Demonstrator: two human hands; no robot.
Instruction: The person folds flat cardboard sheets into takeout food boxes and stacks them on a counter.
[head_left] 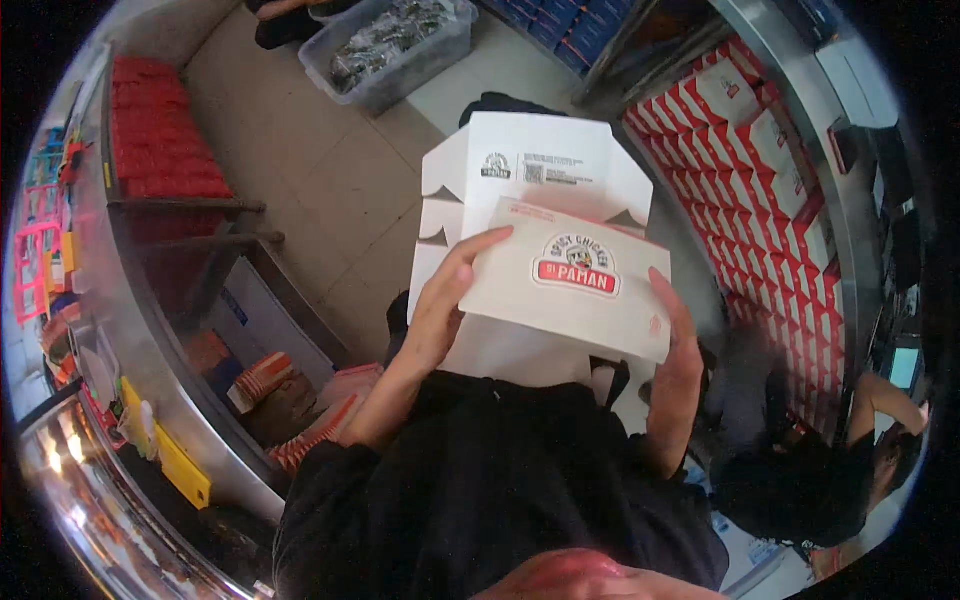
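Between my two hands is a folded white food box (505, 280) with a printed logo on its face and a red edge along the top. My left hand (440, 305) grips its left end, index finger laid along the upper corner. At the right end, my right hand (675, 325) closes on the side, the thumb hidden from sight. Under the box, flat unfolded white carton blanks (560, 140) rest over my lap, showing small print, a square code and cut slots at the left edge.
Rows of stacked red-and-white boxes (750, 210) line the right side. A clear plastic tub (390, 50) of small packets stands on the tiled floor (310, 150). Red packs (165, 130) fill a shelf under the steel counter (150, 300) at left. Another person (800, 480) is at lower right.
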